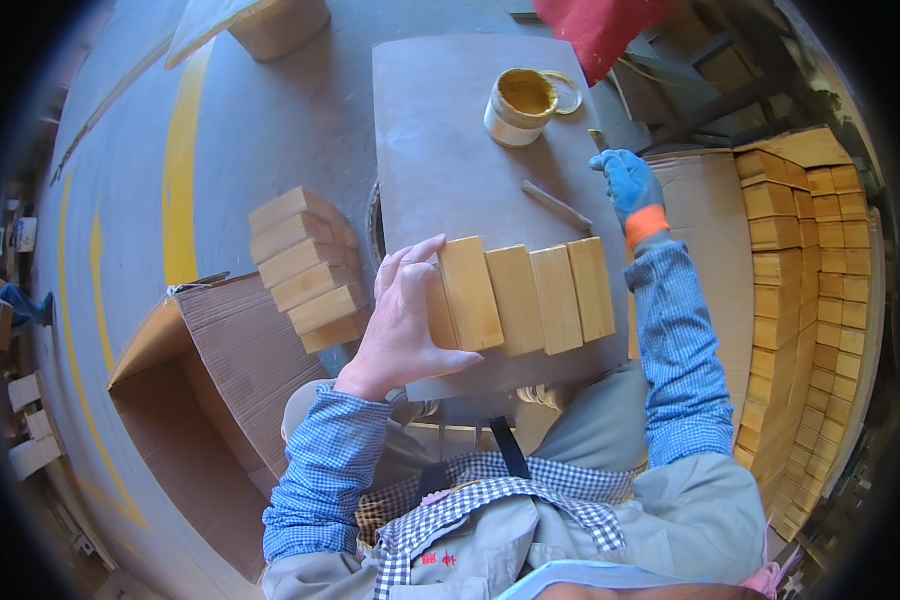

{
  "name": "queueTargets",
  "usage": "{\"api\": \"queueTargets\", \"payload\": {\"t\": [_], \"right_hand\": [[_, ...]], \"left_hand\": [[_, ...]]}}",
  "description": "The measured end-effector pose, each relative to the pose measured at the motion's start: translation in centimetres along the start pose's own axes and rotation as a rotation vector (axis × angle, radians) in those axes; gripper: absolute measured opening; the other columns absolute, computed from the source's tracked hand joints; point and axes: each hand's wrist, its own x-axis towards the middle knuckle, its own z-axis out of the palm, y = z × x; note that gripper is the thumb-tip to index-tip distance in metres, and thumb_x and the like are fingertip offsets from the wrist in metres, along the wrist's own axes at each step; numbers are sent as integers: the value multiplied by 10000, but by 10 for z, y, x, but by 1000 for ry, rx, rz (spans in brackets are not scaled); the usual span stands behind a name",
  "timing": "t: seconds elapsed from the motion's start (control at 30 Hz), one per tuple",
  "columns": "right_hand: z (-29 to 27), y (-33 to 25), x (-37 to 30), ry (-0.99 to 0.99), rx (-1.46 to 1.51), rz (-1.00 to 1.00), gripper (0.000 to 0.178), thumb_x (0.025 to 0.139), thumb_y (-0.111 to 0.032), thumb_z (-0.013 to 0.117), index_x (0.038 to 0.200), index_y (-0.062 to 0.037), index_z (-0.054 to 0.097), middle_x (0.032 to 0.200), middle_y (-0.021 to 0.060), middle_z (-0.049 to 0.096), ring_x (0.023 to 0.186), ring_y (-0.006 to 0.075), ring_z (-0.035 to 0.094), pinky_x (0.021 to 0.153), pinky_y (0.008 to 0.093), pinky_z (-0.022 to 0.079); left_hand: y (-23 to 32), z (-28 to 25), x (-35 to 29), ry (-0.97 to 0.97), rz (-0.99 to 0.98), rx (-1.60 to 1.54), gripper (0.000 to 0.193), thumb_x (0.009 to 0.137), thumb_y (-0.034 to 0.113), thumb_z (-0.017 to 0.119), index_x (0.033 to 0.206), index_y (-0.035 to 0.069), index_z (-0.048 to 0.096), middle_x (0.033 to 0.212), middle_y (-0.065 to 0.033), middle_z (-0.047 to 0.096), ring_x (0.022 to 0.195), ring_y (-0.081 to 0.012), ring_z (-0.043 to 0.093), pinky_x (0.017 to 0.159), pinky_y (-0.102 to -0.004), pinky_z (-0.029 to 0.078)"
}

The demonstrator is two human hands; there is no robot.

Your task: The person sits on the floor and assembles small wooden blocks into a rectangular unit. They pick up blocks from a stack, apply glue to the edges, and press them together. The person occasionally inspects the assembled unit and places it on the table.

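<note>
A row of yellowish wooden blocks [520,300] lies side by side on the grey board [440,130] in front of me. My left hand [400,320], bare, spans the leftmost block [440,312], fingers by its far end and thumb by its near end; it is partly hidden. My right hand [630,185], in a blue glove with an orange cuff, is closed at the board's right edge around a small tool [597,139]; only its yellowish tip shows. A thin stick [557,205] lies between the row and an open tub of yellow-brown paste [520,108].
More blocks are stacked [310,262] left of the board. An open cardboard box [255,370] stands at the lower left. On the right, a carton [695,250] adjoins tall rows of packed blocks [785,290]. The tub's lid [567,92] lies behind it, near a red cloth-like thing [610,30].
</note>
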Motion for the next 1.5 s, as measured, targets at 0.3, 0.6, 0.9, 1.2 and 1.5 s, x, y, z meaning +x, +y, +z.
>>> {"api": "queueTargets", "payload": {"t": [0.3, 0.6, 0.9, 1.2, 1.5], "right_hand": [[10, 44, 12, 220, -192, -356, 331, 995, -325, 637, 1144, -42, 719, 1092, 162, 736, 998, 310, 693, 916, 387, 528], [-10, 18, -117, 112, 565, 177, 620, 1039, -591, 472, 1343, -73, 625, 1142, 5, 701, 980, 99, 649, 870, 275, 526], [13, 5, -183, -30, 439, 216, 844, 1024, -712, 289, 1375, -19, 619, 1283, 87, 681, 1172, 179, 615, 1065, 314, 452], [0, -11, -168, -56, 493, 183, 1016, 943, -834, 214, 1471, -23, 526, 1436, 125, 593, 1347, 232, 531, 1201, 364, 301], [1, -29, -170, -53, 618, 235, 1002, 955, -821, 192, 1458, -29, 544, 1406, 116, 621, 1314, 225, 569, 1180, 355, 339]], "left_hand": [[6, 2, -2, -22, 6, 37, 950, 520, 296, 987, 1223, 112, 376, 1549, -189, 367, 1424, -449, 291, 1192, -547, 299], [7, 16, -31, 227, -109, -273, 976, 759, 457, 866, 1477, 89, 316, 1509, -180, 386, 1404, -350, 364, 1163, -492, 356], [9, 45, -66, 346, -532, -947, 641, 1114, 494, 271, 1470, -16, 426, 1442, -142, 530, 1344, -227, 494, 1147, -387, 386], [26, 11, -48, 251, -607, -898, 770, 1091, 579, 170, 1562, -6, 336, 1545, -182, 454, 1435, -286, 428, 1198, -434, 309], [19, 16, -40, 328, -595, -992, 692, 1111, 521, 218, 1524, -4, 402, 1466, -145, 542, 1360, -233, 507, 1153, -388, 372]]}}
